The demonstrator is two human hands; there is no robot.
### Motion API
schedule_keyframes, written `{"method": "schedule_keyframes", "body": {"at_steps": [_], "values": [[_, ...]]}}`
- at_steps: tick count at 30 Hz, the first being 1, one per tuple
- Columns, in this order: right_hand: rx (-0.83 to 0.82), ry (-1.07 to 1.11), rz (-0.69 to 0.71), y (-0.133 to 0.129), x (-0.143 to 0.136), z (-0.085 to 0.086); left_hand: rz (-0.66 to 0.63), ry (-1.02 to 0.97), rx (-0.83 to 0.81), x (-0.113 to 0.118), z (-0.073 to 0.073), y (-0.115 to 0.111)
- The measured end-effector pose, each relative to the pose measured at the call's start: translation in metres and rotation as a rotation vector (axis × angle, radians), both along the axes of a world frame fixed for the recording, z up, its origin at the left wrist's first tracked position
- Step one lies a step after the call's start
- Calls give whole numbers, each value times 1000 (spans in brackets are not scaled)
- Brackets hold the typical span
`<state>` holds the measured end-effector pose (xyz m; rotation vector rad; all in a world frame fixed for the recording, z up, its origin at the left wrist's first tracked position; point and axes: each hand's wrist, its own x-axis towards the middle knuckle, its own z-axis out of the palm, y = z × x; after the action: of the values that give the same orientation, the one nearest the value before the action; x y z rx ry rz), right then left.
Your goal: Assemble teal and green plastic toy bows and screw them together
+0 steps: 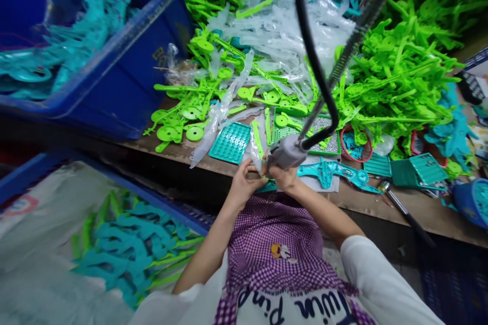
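Both of my hands meet at the table's front edge. My left hand [246,181] has its fingers bent round toward a small part; what lies between them is too small to make out. My right hand [282,176] is closed round the lower end of a grey hanging tool [286,152], whose black cable and coiled hose rise from its top. A clear plastic piece and a green strip [256,139] lie just beyond my fingers. Right of my right hand, a turquoise part [325,171] rests on the table edge.
A blue crate [125,76] of turquoise parts stands at left. Green parts [392,76] and clear pieces [282,30] are heaped behind. A turquoise tray [230,142], green tray [337,148], red basket [369,150] and hammer [398,204] lie on the table [430,216].
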<state>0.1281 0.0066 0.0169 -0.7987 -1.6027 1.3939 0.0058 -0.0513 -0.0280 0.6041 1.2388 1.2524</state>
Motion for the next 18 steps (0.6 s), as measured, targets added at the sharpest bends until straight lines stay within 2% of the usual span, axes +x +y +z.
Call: {"method": "schedule_keyframes", "body": {"at_steps": [3, 7, 9, 11, 15, 18], "values": [[-6, 81, -163, -10, -2, 21, -27, -10, -32, -1, 1, 0], [54, 9, -245, -9, -17, 60, -53, -2, 7, 0, 2, 0], [124, -39, -246, -6, -14, 68, -38, 11, 5, 0, 4, -2], [218, -159, -226, -9, 2, 60, -1, 19, -37, -2, 5, -8], [298, -676, -139, -34, 38, 8, 51, 58, -137, -21, 8, -22], [340, -895, -15, -50, 28, -23, 42, 164, -133, -44, 10, -26]]}}
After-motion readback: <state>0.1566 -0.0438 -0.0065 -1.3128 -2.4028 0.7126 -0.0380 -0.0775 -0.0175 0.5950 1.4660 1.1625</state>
